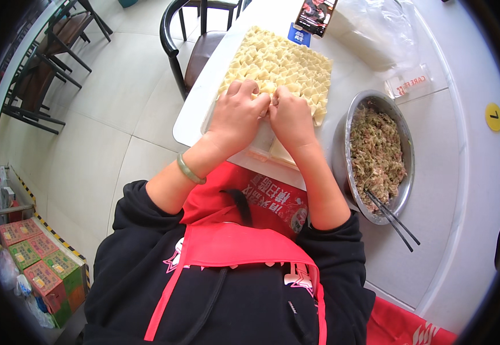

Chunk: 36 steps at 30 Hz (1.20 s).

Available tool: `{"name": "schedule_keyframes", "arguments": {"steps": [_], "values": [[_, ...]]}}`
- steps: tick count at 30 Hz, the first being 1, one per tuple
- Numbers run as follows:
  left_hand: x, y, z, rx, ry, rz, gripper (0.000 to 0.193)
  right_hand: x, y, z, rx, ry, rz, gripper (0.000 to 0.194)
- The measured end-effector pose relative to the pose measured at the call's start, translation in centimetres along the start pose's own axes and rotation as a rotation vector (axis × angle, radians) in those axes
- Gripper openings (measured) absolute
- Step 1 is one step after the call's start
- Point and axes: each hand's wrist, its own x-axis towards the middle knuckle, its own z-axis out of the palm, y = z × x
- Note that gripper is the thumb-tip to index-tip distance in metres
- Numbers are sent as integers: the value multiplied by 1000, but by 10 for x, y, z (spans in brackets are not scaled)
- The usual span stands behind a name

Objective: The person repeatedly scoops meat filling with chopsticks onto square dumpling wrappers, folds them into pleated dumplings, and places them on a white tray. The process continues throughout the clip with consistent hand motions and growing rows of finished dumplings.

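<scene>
My left hand [237, 113], with a green bangle [189, 169] on its wrist, and my right hand [292, 116] meet with curled fingers, thumbs and fingertips close together. Whatever lies between the fingertips is mostly hidden. Just beyond them, rows of folded wontons [282, 64] stand packed close together, and both hands overlap their near edge. A stack of pale square wrappers [282, 153] lies partly under my right wrist, by the table's near edge. On the right, a steel bowl [340, 159] holds minced filling [377, 151], with black chopsticks [394, 222] leaning out over its rim.
A phone [316, 15] stands at the table's far side beside a blue card [299, 35]. Clear plastic bags [379, 34] lie at the far right. A black chair [200, 56] stands left of the table [422, 172]. Stacked cartons [45, 263] sit on the floor at lower left.
</scene>
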Motion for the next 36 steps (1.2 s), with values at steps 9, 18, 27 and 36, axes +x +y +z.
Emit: {"name": "schedule_keyframes", "arguments": {"steps": [9,18,27,36], "values": [[-3,-1,-2,61,19,25,15,-11,-15,-7,-226,-129,-92,16],[-10,10,-23,-136,65,-4,22,-40,-21,-22,-24,67,-133,23],[-22,49,5,-309,-275,-109,28,-214,23,-87,527,132,562,10],[-7,68,18,89,-404,-162,21,-305,102,-159,527,523,852,33]]}}
